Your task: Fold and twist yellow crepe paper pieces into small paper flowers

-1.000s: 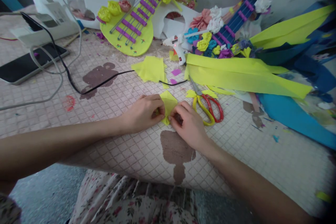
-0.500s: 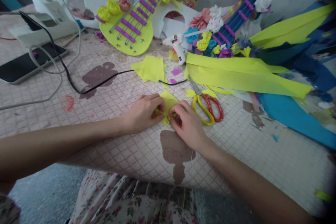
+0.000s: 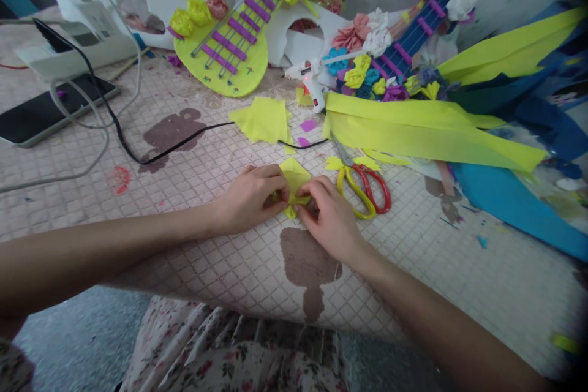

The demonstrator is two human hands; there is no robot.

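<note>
Between my hands lies a small yellow paper piece (image 3: pixel 295 173), its near part gathered and pinched. My left hand (image 3: pixel 260 196) is closed, thumb and fingers pinching the paper's left side. From the right, my right hand (image 3: pixel 328 213) pinches the gathered part, its fingertips almost meeting those of the left. The fingers hide much of the fold. Scissors (image 3: pixel 367 190) with one yellow and one red handle rest just beyond my right hand. A stack of cut yellow paper squares (image 3: pixel 263 120) sits farther back.
A white glue gun (image 3: pixel 310 79) stands at the back, its black cable crossing the table. Long yellow paper strips (image 3: pixel 427 128) and blue paper (image 3: pixel 519 202) spread to the right. Guitar-shaped paper decorations (image 3: pixel 229 43) lean at the wall. A phone (image 3: pixel 59 110) lies left.
My fingertips have shifted slightly at the fold, the left ones moving a little inward. The paper and everything else stay in place.
</note>
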